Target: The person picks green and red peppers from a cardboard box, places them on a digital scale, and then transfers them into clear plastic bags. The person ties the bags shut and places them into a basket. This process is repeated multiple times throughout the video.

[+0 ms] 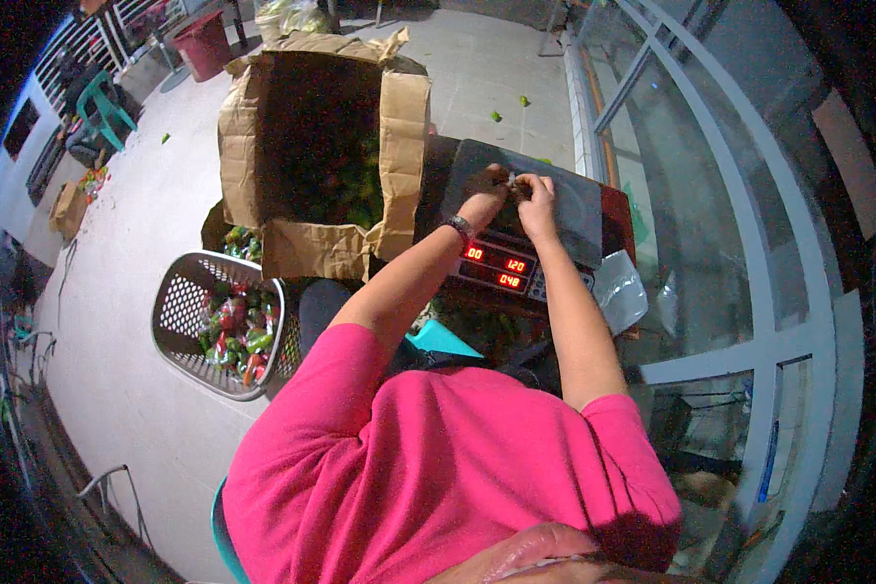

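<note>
Both hands meet over the dark platform of a digital scale point(576, 219) with red lit digits. My left hand point(484, 201), a band at its wrist, has its fingers bent in and closed at the top of the platform. Facing it, my right hand point(536, 206) is pinched, fingertips almost touching the left ones. Something small and pale shows between the fingertips, too small to name. Left of the scale stands a large open brown paper bag point(240, 161), its rim folded outward, with green produce in its shadowed inside.
A grey plastic basket point(170, 316) holding plastic-wrapped peppers point(232, 336) sits at lower left. Clear plastic bags point(621, 292) lie right of the scale. A glass-paned metal frame point(696, 146) runs along the right. Farther back are a red bucket point(202, 47) and a green chair point(105, 109).
</note>
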The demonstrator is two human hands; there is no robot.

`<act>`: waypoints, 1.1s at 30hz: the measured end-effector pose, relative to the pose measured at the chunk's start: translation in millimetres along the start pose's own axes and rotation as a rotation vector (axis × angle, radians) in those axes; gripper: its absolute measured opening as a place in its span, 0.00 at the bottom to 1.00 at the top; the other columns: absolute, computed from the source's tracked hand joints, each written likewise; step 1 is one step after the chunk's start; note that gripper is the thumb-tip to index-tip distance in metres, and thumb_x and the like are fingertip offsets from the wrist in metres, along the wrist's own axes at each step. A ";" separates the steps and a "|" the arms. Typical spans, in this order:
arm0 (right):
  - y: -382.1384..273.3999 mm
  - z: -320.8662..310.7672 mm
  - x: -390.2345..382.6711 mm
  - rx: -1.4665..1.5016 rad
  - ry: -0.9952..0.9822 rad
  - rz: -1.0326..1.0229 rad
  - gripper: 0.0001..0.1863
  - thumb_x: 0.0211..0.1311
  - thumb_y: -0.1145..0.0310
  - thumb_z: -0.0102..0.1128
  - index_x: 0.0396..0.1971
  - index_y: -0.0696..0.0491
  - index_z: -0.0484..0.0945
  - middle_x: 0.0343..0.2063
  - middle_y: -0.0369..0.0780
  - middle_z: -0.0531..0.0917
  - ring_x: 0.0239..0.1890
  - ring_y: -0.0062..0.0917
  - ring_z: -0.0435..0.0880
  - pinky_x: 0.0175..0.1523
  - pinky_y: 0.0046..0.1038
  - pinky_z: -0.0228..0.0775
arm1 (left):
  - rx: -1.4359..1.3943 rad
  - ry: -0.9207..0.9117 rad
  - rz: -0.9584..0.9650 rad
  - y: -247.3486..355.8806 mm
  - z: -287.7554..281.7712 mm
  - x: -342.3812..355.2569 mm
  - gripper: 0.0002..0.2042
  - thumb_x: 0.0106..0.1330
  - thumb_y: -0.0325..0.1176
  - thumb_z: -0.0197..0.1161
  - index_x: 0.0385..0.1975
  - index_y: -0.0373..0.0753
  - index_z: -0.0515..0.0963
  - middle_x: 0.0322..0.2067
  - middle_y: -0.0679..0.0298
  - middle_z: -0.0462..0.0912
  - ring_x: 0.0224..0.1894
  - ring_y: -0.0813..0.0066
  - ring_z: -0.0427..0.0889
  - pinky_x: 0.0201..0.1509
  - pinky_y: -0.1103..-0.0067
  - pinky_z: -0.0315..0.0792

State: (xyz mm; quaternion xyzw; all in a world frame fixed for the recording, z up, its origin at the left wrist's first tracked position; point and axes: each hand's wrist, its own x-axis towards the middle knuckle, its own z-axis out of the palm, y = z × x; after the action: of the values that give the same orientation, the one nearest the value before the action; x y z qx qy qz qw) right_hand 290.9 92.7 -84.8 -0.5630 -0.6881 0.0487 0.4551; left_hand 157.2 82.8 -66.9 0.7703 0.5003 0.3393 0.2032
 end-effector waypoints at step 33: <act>-106.6 -33.7 -91.1 0.709 -0.701 0.598 0.06 0.54 0.67 0.50 0.31 0.51 0.69 0.29 0.31 0.71 0.33 0.15 0.67 0.38 0.18 0.58 | 0.104 -0.306 -0.961 -224.7 -263.1 -295.1 0.15 0.57 0.41 0.49 0.33 0.36 0.75 0.30 0.59 0.78 0.33 0.69 0.76 0.40 0.76 0.67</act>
State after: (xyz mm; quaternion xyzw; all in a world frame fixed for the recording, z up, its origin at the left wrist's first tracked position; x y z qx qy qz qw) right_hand 231.6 -35.4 -55.5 -0.4964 -0.5504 0.5861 0.3271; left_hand -255.4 -98.6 -127.0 0.5031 0.7789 0.0654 0.3687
